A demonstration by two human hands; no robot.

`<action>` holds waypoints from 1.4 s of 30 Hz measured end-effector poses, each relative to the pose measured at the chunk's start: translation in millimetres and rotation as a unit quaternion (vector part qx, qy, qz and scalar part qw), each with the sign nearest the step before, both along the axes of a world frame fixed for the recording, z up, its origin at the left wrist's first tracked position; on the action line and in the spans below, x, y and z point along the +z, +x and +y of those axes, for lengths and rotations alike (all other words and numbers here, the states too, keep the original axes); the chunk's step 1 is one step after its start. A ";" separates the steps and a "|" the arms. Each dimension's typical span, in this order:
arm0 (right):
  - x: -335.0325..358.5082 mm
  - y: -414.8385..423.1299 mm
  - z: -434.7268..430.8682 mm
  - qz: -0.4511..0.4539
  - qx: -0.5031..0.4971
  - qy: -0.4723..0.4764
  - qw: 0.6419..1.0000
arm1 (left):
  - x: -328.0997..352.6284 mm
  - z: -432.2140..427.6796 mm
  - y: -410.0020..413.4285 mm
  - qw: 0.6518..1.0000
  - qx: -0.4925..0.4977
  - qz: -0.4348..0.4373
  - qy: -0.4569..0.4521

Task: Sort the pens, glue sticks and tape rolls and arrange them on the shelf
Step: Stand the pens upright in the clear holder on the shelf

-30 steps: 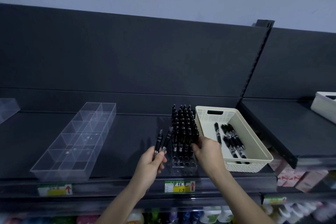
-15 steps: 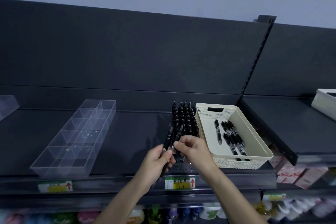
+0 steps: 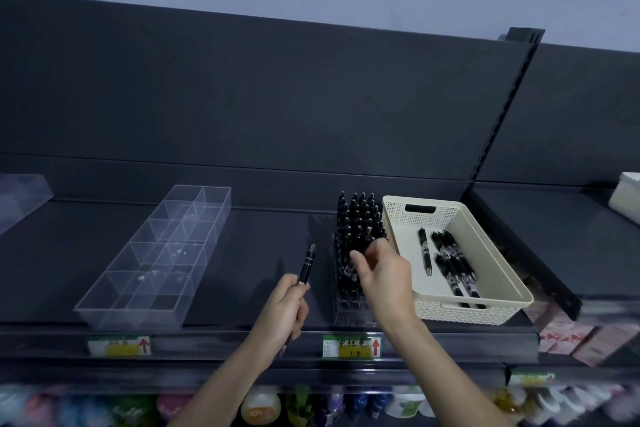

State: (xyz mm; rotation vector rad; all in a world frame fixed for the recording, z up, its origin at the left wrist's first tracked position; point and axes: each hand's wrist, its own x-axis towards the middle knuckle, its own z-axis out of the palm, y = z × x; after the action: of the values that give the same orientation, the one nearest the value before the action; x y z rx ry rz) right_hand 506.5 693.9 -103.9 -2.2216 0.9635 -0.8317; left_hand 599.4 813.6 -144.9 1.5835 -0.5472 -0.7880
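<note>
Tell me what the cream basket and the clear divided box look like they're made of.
Cream basket: likely moulded plastic, matte, with fine perforated walls and a cut-out handle. Divided box: clear rigid plastic, perhaps acrylic, glossy; the dark shelf shows through and its edges catch light.

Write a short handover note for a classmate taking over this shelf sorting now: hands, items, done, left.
Left hand grips one black click pen.
Right hand, fingers curled, is at the clear plastic pen rack; unclear if it pinches a pen.
Done: many upright black pens stand in the rack.
Left: the held pen, plus several loose black pens in the cream perforated basket.
Clear divided tray stands further left.
</note>
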 end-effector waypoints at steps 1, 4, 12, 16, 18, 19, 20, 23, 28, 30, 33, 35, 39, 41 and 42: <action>0.7 1.5 0.6 0.009 0.003 -0.019 1.000 | 0.0 0.5 0.4 1.000 -0.002 -0.008 0.001; 1.4 3.4 -0.1 0.033 0.003 -0.058 0.998 | -1.1 2.7 2.9 1.000 0.001 -0.022 0.002; -19.3 7.1 7.3 0.129 0.002 -0.046 0.991 | -2.7 7.9 5.6 0.999 -0.006 -0.034 0.000; -21.3 6.9 6.4 0.132 -0.005 -0.041 0.990 | -1.1 8.9 5.8 0.999 -0.006 -0.039 -0.005; -21.9 6.1 7.0 0.135 -0.012 -0.047 0.990 | -1.6 8.9 5.0 0.999 -0.009 -0.042 -0.005; -21.9 6.1 7.6 0.136 -0.013 -0.051 0.989 | -2.3 8.5 4.7 0.999 -0.012 -0.044 -0.008; -21.9 6.3 7.8 0.136 -0.012 -0.054 0.989 | -2.9 8.2 4.4 0.999 -0.015 -0.048 -0.010; -21.4 6.9 7.9 0.137 -0.009 -0.050 0.989 | -3.7 6.8 3.6 0.998 -0.012 -0.060 -0.017; -22.3 -5.1 7.7 0.091 -0.017 -0.020 0.996 | -2.6 5.0 2.8 0.998 0.026 -0.030 -0.048; -19.4 -12.4 7.6 0.054 -0.007 -0.009 0.998 | -2.4 2.7 1.3 0.998 0.031 -0.023 -0.058; -10.3 -18.1 13.2 0.002 0.042 0.045 0.998 | -1.4 -5.5 -6.0 0.997 0.020 -0.030 -0.068; -6.4 -17.8 17.7 -0.003 0.071 0.073 0.995 | -0.7 -12.9 -14.3 0.997 0.001 -0.044 -0.069; -8.2 -18.7 14.5 0.031 0.050 0.069 0.996 | -2.0 -24.0 -30.7 0.994 -0.042 -0.079 -0.063; -7.2 -24.9 6.4 0.013 0.038 0.100 0.994 | -4.2 -26.0 -30.7 0.991 -0.049 -0.114 -0.043; -5.7 -28.8 1.1 -0.004 0.030 0.114 0.993 | -6.6 -25.8 -27.8 0.987 -0.048 -0.149 -0.022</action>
State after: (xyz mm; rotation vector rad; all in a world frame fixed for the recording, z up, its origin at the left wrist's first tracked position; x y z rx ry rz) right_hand 477.7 695.0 -109.5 -2.0393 0.9333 -0.6665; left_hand 571.6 787.8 -151.4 1.6536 -0.8570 -0.6079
